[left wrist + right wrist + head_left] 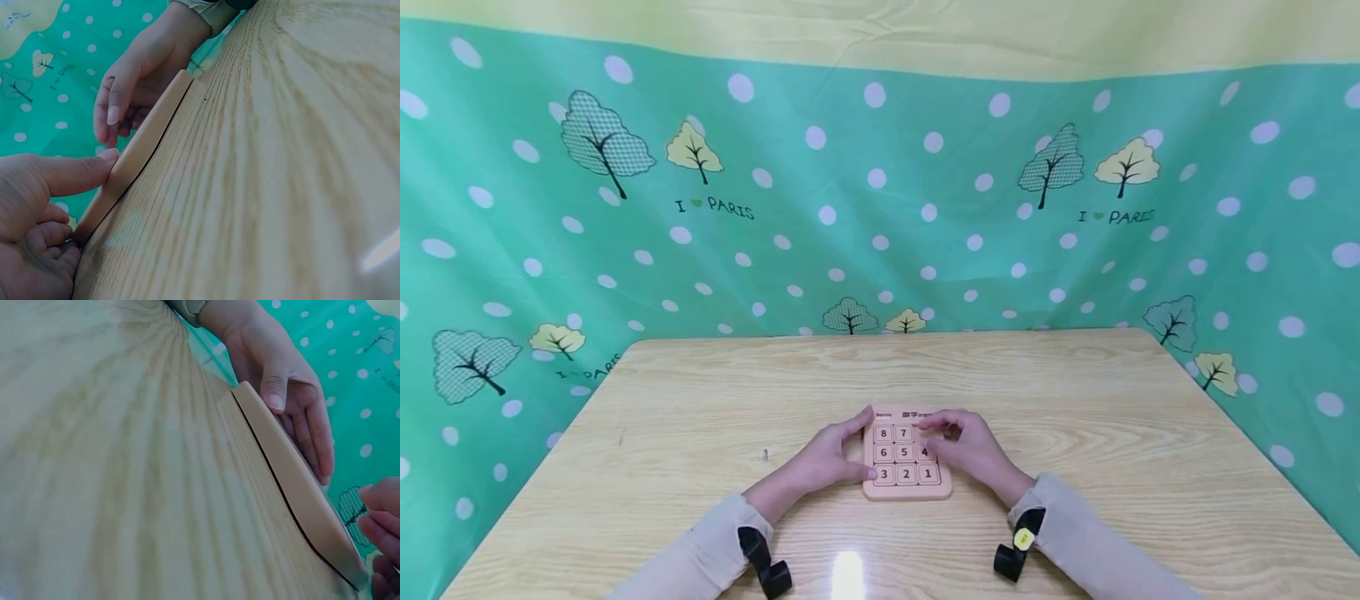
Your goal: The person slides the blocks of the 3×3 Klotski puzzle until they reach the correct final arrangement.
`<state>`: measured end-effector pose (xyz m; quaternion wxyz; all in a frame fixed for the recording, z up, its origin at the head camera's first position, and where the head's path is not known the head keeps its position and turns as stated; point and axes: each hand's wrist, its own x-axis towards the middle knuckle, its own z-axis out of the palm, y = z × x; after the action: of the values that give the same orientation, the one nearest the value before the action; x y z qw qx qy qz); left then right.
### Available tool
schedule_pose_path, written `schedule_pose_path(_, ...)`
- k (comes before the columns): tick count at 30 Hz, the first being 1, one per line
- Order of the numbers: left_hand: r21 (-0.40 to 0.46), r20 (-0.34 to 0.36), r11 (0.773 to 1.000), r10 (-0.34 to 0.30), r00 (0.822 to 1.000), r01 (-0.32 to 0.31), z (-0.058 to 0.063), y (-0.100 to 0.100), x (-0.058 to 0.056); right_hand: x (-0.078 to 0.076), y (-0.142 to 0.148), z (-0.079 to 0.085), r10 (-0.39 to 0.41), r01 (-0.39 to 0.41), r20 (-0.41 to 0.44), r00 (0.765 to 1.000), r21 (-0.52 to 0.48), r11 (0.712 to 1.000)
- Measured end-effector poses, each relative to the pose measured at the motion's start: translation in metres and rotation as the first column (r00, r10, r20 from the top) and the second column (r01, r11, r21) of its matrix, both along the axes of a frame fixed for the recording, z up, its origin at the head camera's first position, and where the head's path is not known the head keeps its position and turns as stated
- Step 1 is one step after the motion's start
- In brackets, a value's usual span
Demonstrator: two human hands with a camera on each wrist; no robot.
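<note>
A pink number slide puzzle (907, 493) lies flat on the table, its square tiles marked 8, 7, 6, 5, 4, 3, 2 and 1. My left hand (823, 457) holds the puzzle's left side, thumb by the 3 tile (884, 474) and fingers reaching the top left corner. In the left wrist view, that thumb presses on the frame's edge (140, 140). Over the upper right of the board is my right hand (972, 450), fingers loosely bent, fingertips at the 4 tile (925, 452) and the top right slot, which they partly cover.
The light wood table (1075, 392) spreads around the puzzle. A small dark mark (765, 454) shows left of it. Behind hangs a green dotted curtain (880, 208) with trees. Each sleeve carries a black wrist camera, such as the left one (763, 562).
</note>
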<state>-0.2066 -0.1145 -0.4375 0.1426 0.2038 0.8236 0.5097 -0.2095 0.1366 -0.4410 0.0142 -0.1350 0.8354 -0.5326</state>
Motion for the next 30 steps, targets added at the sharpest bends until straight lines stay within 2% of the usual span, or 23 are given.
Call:
schedule_pose_path(5, 0.009, 0.002, 1.000, 0.009, 1.000, -0.009, 0.001, -0.001, 0.001, -0.001, -0.010, 0.000, -0.029, 0.029, -0.009, 1.000, 0.006, 1.000)
schedule_pose_path(13, 0.005, 0.002, 1.000, 0.012, 1.000, -0.012, -0.001, -0.002, 0.002, -0.007, -0.021, -0.005, 0.018, -0.018, -0.029, 0.999, -0.013, 1.000)
schedule_pose_path(22, -0.009, 0.004, 1.000, 0.007, 1.000, -0.007, -0.003, -0.001, 0.000, -0.008, -0.027, -0.006, 0.013, -0.013, -0.044, 0.999, 0.000, 1.000)
schedule_pose_path(23, -0.004, 0.007, 1.000, 0.009, 1.000, -0.009, -0.002, -0.001, 0.000, -0.009, -0.027, -0.006, 0.014, -0.014, -0.045, 0.999, 0.004, 1.000)
schedule_pose_path(26, 0.000, 0.020, 1.000, 0.007, 1.000, -0.007, 0.010, 0.001, 0.007, -0.008, -0.030, -0.006, 0.006, -0.006, -0.040, 0.999, 0.005, 1.000)
schedule_pose_path(30, -0.007, 0.019, 1.000, 0.009, 1.000, -0.009, 0.011, 0.002, 0.007, -0.008, -0.033, -0.006, -0.017, 0.018, -0.053, 0.998, 0.013, 1.000)
